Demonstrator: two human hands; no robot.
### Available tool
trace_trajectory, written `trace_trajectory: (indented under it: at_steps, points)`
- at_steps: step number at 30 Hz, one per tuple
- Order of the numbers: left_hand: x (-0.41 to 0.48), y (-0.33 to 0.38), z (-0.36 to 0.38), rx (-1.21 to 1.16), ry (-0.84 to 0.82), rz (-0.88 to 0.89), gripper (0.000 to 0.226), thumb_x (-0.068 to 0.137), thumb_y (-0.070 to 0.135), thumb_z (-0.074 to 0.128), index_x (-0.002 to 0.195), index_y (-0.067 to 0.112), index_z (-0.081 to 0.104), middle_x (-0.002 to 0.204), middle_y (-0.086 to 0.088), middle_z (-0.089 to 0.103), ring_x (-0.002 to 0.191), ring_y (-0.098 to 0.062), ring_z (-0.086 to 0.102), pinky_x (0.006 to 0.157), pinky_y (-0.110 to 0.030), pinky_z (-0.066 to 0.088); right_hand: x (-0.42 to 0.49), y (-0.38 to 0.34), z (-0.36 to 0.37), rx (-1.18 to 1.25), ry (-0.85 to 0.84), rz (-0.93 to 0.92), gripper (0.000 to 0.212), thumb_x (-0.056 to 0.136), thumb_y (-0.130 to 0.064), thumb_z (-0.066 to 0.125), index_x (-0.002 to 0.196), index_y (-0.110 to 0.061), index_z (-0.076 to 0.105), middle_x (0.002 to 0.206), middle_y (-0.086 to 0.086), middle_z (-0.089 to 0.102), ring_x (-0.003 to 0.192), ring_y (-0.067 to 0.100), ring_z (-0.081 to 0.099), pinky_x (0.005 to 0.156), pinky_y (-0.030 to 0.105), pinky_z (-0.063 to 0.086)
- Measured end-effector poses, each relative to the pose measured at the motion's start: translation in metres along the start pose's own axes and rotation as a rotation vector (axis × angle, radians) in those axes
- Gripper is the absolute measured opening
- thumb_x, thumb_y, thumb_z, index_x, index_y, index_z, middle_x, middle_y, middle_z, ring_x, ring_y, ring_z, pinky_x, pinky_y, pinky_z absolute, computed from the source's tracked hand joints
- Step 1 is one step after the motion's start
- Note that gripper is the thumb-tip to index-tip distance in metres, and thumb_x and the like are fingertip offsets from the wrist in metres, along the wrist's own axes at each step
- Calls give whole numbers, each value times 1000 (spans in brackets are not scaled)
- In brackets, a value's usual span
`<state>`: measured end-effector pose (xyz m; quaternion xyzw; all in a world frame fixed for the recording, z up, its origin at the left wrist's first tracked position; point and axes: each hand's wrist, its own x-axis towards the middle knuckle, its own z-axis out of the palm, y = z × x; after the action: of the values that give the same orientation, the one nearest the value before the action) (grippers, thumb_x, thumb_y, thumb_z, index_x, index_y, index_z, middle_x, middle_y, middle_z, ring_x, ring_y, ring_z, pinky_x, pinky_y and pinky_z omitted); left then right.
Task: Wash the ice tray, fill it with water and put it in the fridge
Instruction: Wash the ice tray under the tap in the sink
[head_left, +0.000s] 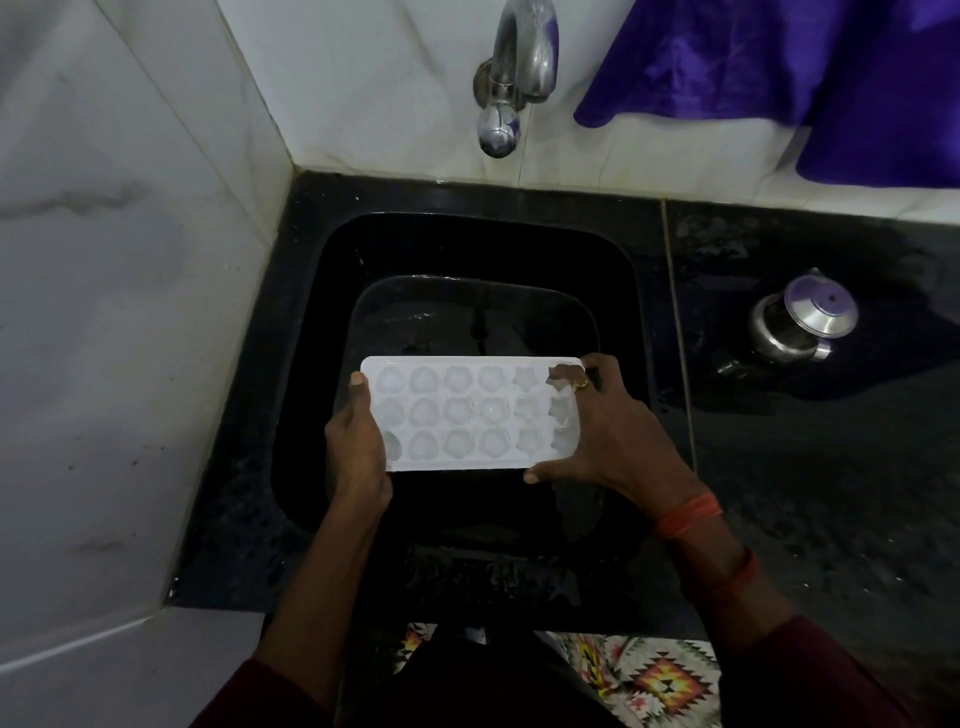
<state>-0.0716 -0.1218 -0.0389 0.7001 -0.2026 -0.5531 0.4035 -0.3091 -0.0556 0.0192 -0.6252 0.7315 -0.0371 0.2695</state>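
A left hand (358, 441) grips one end of a single white ice tray (467, 415), three rows of six cavities, held over the black sink (615, 280) below one tap (514, 78); the right hand (597, 431) clasps the other end. One lidded steel pot (800, 322) stands at right.

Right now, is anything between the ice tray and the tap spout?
Nothing visible. The left hand and right hand hold the ice tray over the sink; only open basin lies between it and the tap.
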Motion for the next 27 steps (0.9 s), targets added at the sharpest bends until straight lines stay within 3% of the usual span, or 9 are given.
trace_trajectory:
  at_steps: [3,9,27]
  points:
    - [0,0,1,-13,3,1,41,99,55,52,92,20,72,94,-4,77,88,-28,75,79,-46,62,1,0,-1,-4,-12,2,125,42,-74,88,147,-28,36,148,-4,18,96,30,65,88,48,58]
    - [3,-3,2,5,21,-12,44,96,60,53,89,21,73,93,-4,78,87,-29,75,85,-54,60,3,-2,-6,-34,-42,9,128,43,-74,88,149,-24,36,148,-2,14,99,33,65,92,51,57]
    - [4,-3,3,31,18,-11,48,92,66,54,87,22,75,90,-3,78,86,-29,75,85,-55,60,6,0,-5,-52,-52,22,133,38,-80,84,150,-25,37,146,-5,20,107,35,63,92,52,57]
